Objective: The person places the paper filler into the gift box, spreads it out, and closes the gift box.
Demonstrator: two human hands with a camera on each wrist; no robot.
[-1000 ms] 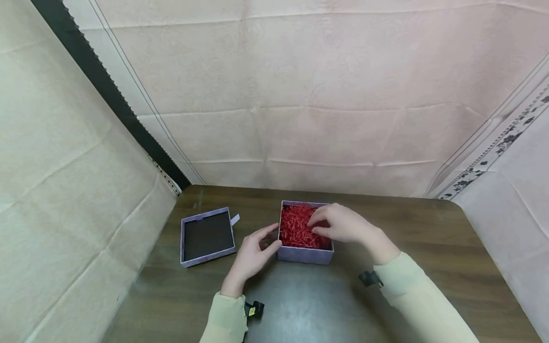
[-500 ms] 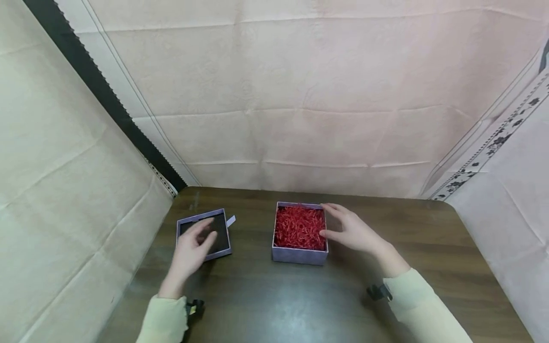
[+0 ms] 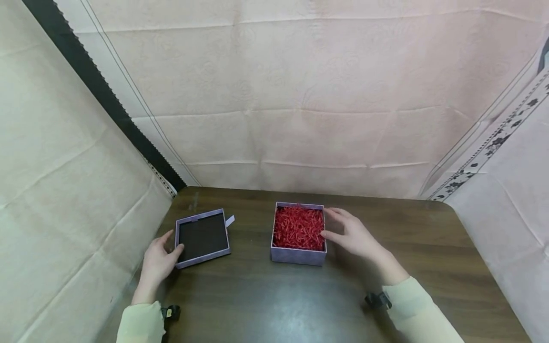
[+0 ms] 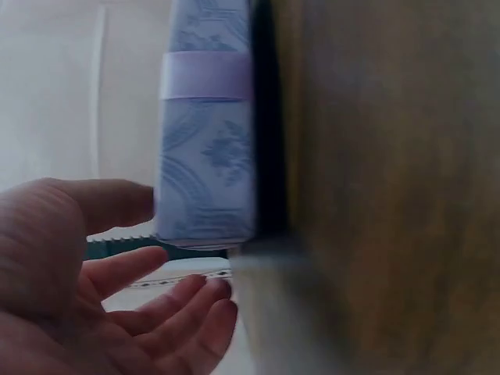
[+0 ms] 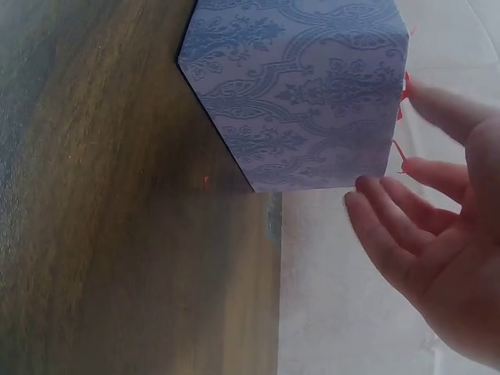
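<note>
A purple patterned gift box [image 3: 298,256] stands on the table, filled with red shredded paper [image 3: 299,227]. To its left lies the box lid [image 3: 201,260], inner side up, with a dark lining and a pale ribbon tab [image 3: 230,220]. My left hand [image 3: 157,261] is at the lid's left end, thumb by the near corner, fingers along the far part of that edge. In the left wrist view the thumb [image 4: 117,205] meets the lid's edge and the other fingers are loosely spread. My right hand [image 3: 353,236] is beside the box's right wall, thumb and fingertips right at the rim.
The brown wooden table [image 3: 274,305] has its back edge just behind the box and lid. Pale cloth [image 3: 300,95] hangs behind it and at both sides. A small dark camera [image 3: 377,300] sits at the right wrist, another [image 3: 171,312] at the left.
My left hand has left the box, passed over the lid and come to the lid's left end. My right hand has moved out of the shredded paper to the box's right rim.
</note>
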